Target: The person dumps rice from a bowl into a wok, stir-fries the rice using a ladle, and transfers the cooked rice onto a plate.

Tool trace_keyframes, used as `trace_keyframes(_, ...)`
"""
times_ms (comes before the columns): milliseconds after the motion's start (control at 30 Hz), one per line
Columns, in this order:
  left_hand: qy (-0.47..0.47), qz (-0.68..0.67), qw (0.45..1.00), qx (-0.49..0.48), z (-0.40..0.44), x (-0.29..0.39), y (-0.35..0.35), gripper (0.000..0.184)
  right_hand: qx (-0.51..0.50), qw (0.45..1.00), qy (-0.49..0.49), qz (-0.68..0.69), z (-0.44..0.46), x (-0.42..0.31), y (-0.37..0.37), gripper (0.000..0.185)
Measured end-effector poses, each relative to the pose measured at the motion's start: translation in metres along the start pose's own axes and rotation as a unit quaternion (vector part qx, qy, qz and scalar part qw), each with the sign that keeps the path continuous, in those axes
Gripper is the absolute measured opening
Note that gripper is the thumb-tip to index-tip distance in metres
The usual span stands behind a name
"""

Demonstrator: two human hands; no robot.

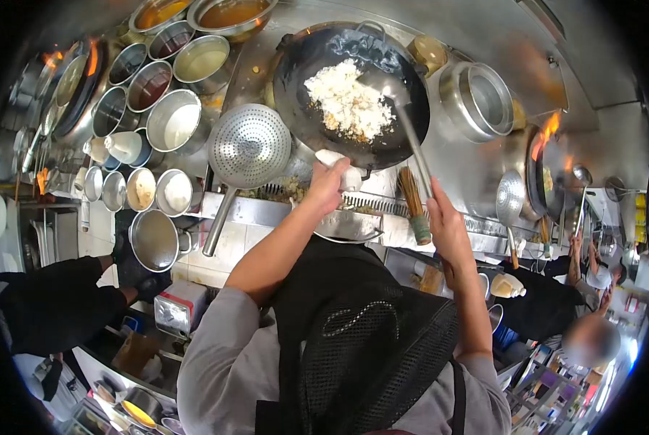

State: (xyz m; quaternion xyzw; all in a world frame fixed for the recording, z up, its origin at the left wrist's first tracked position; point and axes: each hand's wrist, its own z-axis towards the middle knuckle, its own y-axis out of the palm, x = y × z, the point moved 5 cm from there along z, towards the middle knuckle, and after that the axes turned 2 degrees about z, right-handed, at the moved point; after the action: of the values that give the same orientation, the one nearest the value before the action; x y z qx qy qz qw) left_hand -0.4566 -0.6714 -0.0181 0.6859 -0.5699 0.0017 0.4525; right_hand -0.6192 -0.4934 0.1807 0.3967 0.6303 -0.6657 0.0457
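We look down on a large round black metal wok [295,90] at the cooking station; inside it sits a loose heap of white, rice-like food [348,101] flecked with brown bits, some of the bits scattered below the heap on the dark surface. Left hand [326,187]: closed round a folded white cloth [350,178], gripping it at the wok's near rim. Right hand [446,221]: fingers wrapped round the handle of a long silver metal ladle [416,148]; the ladle slants up and left into the wok, its bowl at the right side of the food. Just left of the wok we note a round perforated steel strainer [250,145], handle towards us; between the two hands, a bundled tan bristle brush [409,192] with a green-wrapped end. Further left, steel containers [150,85] hold liquids, some dark red, one pale yellow; right of the wok, nested steel pots [477,101]; beyond those, orange flame [547,134] rises at another dark wok [535,170]; near it lies a second perforated strainer [511,197].
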Motion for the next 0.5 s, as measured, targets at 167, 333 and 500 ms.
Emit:
trace_keyframes(167,0.040,0.092,0.995,0.014,0.035,-0.011,-0.016,0.030,-0.067,0.992,0.042,-0.098,-0.011,0.043,0.052,0.055)
trace_keyframes(333,0.090,0.135,0.986,0.026,0.033,-0.003,-0.021,0.030,-0.040,0.996,0.071,0.022,-0.002,0.013,0.026,0.056)
trace_keyframes(500,0.101,0.165,0.980,0.055,0.070,-0.025,-0.042,0.038,0.017,0.992,-0.018,-0.127,0.005,0.051,0.078,0.053)
